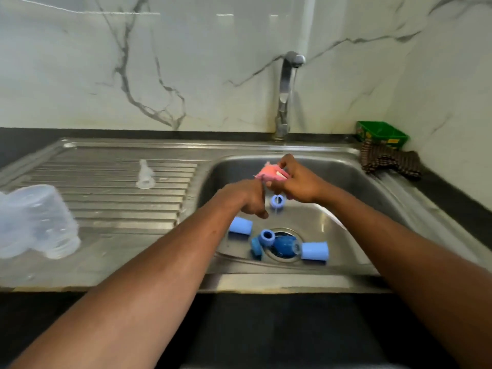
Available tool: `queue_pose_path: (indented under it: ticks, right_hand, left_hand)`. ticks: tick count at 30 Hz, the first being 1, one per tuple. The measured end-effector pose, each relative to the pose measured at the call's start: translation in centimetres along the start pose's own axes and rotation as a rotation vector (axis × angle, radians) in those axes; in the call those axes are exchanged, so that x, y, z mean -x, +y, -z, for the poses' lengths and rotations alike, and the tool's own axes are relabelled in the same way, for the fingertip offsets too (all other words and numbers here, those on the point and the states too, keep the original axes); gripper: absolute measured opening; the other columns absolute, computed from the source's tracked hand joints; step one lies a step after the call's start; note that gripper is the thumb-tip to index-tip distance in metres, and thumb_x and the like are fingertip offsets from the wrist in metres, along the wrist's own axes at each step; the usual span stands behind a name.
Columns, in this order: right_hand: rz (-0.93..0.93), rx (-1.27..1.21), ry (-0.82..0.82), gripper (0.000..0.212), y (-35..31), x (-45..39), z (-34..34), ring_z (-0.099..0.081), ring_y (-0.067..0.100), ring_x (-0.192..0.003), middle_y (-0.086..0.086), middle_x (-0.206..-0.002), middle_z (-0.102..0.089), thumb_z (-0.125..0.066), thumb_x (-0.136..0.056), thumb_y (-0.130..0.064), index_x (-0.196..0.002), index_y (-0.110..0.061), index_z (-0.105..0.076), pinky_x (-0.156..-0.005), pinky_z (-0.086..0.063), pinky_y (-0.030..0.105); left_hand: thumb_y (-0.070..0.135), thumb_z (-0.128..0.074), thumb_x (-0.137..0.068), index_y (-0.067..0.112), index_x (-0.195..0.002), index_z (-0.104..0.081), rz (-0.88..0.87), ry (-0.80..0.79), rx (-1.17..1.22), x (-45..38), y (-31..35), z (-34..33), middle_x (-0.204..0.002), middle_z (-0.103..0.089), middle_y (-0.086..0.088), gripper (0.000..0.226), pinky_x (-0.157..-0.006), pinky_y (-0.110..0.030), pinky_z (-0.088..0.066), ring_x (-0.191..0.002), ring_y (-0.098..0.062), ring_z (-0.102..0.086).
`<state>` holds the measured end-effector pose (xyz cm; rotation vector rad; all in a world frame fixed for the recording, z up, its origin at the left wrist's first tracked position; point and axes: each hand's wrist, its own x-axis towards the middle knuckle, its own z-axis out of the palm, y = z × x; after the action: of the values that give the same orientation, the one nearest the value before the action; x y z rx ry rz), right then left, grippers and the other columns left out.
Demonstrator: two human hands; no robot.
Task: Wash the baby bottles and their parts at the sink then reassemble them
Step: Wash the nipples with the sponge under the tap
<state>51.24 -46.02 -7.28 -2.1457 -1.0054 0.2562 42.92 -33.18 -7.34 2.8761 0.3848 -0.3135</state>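
Far left, on the drainboard (106, 182): two clear bottles (37, 222) lie on their sides, touching each other, blurred. Further right on the ribbed surface stands a clear teat (145, 174), upright and well apart from the bottles.

Over the basin (346, 187): the left hand (247, 197) has its fingers curled, and its fingertips meet the lower edge of a pink sponge (269, 173) — whether it pinches the sponge or only touches it cannot be told. The right hand (298, 182) grips the sponge from the right, fingers wrapped round it. Just below the hands a blue ring (277, 201) is seen; what supports it is unclear.

Basin floor: a blue cap (240, 226) lies on its side left of the drain (283, 258). A second ring (267, 237) and a small blue piece (256, 247) sit at the drain's left edge. A dark blue part (285, 245) rests on the drain. A second cap (314, 251) lies at its right edge.

Behind the basin stands the tap (286, 94). Far right — a green tub (382, 133) with a brown cloth (390, 161) in front of it
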Motion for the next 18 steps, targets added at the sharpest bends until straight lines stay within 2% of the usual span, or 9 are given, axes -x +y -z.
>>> queue_pose_path:
  ticks: [3, 5, 7, 11, 15, 18]
  right_hand:
    - [-0.054, -0.117, 0.059, 0.034, 2.0, -0.8, -0.1, -0.058, 0.013, -0.056, 0.006, -0.081, -0.064, -0.07, -0.091, -0.024, -0.112, -0.008, -0.047, -0.041, -0.043, 0.019]
    - [-0.084, -0.18, 0.111, 0.032, 3.3, -1.1, 0.1, -0.059, 0.015, -0.054, 0.01, -0.08, -0.067, -0.07, -0.091, -0.028, -0.108, -0.011, -0.05, -0.038, -0.044, 0.022]
    - [-0.141, -0.257, 0.188, 0.026, 4.7, -1.6, 0.5, -0.058, 0.016, -0.057, 0.01, -0.082, -0.066, -0.07, -0.09, -0.031, -0.097, -0.017, -0.049, -0.041, -0.048, 0.025]
    - [-0.258, -0.37, 0.268, 0.029, 6.7, -2.5, 0.3, -0.056, 0.017, -0.055, 0.009, -0.086, -0.064, -0.07, -0.09, -0.033, -0.085, -0.026, -0.043, -0.049, -0.05, 0.031]
    - [-0.27, -0.383, 0.281, 0.028, 7.1, -2.4, -0.1, -0.059, 0.018, -0.062, 0.008, -0.09, -0.066, -0.07, -0.089, -0.034, -0.086, -0.025, -0.044, -0.048, -0.05, 0.03]
    - [-0.265, -0.354, 0.258, 0.027, 6.9, -2.4, -0.1, -0.061, 0.016, -0.065, 0.007, -0.093, -0.067, -0.07, -0.09, -0.034, -0.097, -0.018, -0.049, -0.045, -0.05, 0.027]
  left_hand:
    - [0.031, -0.072, -0.089, 0.012, -0.133, -0.058, -0.069, -0.092, -0.017, -2.8, 1.8, -1.7, -0.136, -0.056, -0.005, 0.05, -0.105, -0.036, -0.043, -0.122, -0.025, -0.054]
    - [0.029, -0.068, -0.092, 0.011, -0.132, -0.06, -0.104, -0.158, -0.066, -4.6, 2.6, -2.8, -0.135, -0.055, -0.003, 0.045, -0.1, -0.029, -0.043, -0.122, -0.023, -0.054]
    - [0.023, -0.069, -0.092, 0.013, -0.13, -0.063, -0.123, -0.209, -0.059, -6.5, 3.0, -3.8, -0.129, -0.059, 0.0, 0.04, -0.091, -0.025, -0.044, -0.117, -0.02, -0.057]
    - [0.017, -0.077, -0.082, 0.023, -0.128, -0.063, -0.271, -0.256, -0.011, -9.2, 3.4, -6.6, -0.112, -0.058, -0.004, 0.049, -0.093, -0.032, -0.048, -0.099, -0.018, -0.056]
    - [0.023, -0.083, -0.076, 0.028, -0.131, -0.053, -0.398, -0.237, -0.021, -9.8, 4.4, -9.5, -0.126, -0.046, -0.003, 0.063, -0.097, -0.038, -0.046, -0.114, -0.022, -0.052]
    - [0.032, -0.083, -0.073, 0.025, -0.128, -0.047, -0.438, -0.242, -0.208, -9.6, 4.7, -10.8, -0.127, -0.047, -0.002, 0.065, -0.085, -0.037, -0.044, -0.113, -0.026, -0.051]
